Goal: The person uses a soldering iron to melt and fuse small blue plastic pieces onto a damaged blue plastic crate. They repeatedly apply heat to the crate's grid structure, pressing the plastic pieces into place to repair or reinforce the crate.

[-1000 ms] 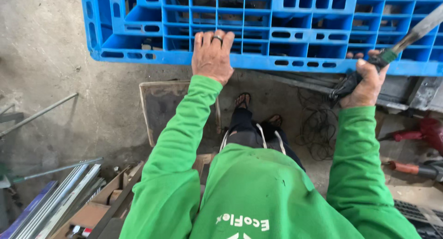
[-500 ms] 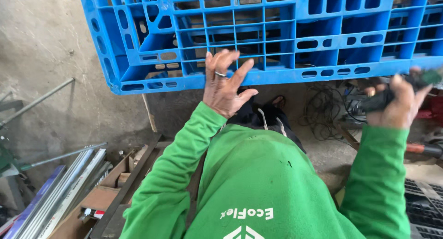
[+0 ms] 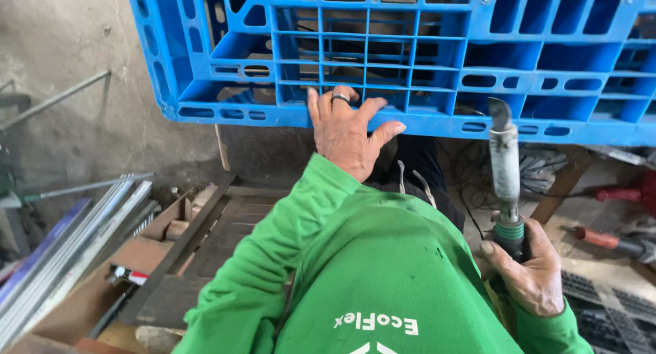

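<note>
Now left hand (image 3: 350, 135) lay spread-fingered on blue pallet (image 3: 424, 60) edge; right hand (image 3: 526, 272) fingers wrapped around upright heat tool (image 3: 506, 169).

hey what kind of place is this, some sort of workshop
Probably a repair workshop: a big blue plastic pallet under the left hand, a metal-tipped tool in the right hand, and metal bars stacked alongside.

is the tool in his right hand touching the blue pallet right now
No, the tool in the right hand points up with its tip just short of the pallet.
</note>
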